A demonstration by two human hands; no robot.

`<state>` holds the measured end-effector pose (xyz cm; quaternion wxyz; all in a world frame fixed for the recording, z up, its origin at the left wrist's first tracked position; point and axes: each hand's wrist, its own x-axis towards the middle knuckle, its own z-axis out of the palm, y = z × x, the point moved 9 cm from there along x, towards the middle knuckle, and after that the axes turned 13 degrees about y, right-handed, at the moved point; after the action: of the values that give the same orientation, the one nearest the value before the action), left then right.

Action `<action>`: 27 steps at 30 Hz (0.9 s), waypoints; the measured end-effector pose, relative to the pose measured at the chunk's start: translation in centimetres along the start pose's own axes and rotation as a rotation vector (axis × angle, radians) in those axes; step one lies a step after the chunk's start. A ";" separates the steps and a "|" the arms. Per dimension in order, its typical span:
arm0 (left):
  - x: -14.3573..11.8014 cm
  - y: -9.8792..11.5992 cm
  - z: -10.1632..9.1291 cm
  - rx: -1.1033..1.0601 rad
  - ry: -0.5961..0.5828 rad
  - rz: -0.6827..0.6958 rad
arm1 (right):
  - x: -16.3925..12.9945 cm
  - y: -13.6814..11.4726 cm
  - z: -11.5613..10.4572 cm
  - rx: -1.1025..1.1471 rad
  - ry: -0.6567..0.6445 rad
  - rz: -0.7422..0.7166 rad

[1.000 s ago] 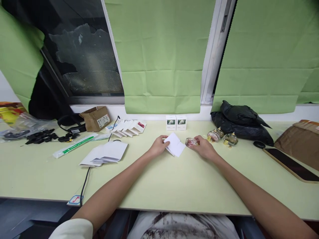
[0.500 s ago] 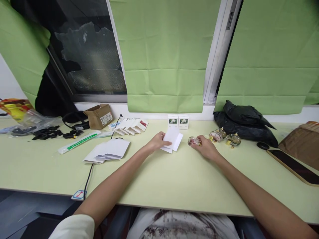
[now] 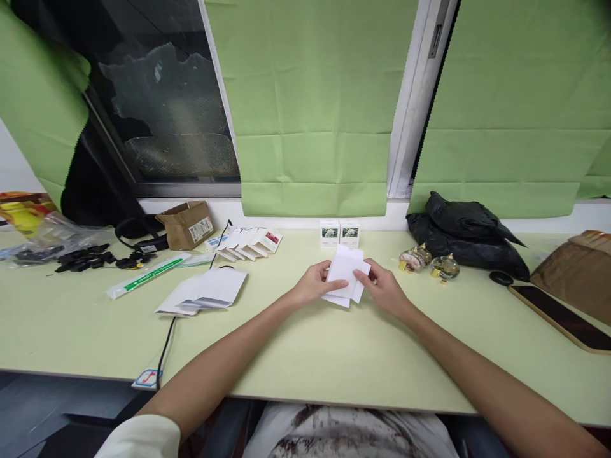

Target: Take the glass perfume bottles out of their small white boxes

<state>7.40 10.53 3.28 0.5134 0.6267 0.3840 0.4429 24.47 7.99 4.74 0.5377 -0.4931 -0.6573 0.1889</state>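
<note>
In front of me, just above the table, I hold a folded white card (image 3: 344,270) with flaps at differing angles. My left hand (image 3: 319,284) grips its left side, thumb lying across the front. At the right flap, my right hand (image 3: 380,287) pinches the edge between thumb and fingers. Whatever lies behind the card is hidden, and the small glass bottle does not show. Behind my hands stand two small white boxes (image 3: 339,234) with flower pictures. Right of them are round glass bottles (image 3: 445,268) with gold parts.
More folded white cards (image 3: 205,291) lie at left, in front of a row of flat white boxes (image 3: 251,242). An open brown carton (image 3: 185,225) stands behind them. A black cable (image 3: 167,346) crosses the table edge. Black bags (image 3: 463,232) and a phone (image 3: 561,317) are at right.
My right hand has moved left from beside the card and now grips its right flap. The glass bottle it held is out of sight. The card has shifted slightly right and nearer me.
</note>
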 end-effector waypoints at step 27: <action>0.8 -0.9 -2.3 0.082 0.242 0.029 | -0.7 2.2 2.3 0.593 -0.163 0.409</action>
<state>5.39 12.14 2.70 0.4308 0.5946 0.4520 0.5066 23.30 9.01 1.86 0.5545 -0.4202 -0.5023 0.5134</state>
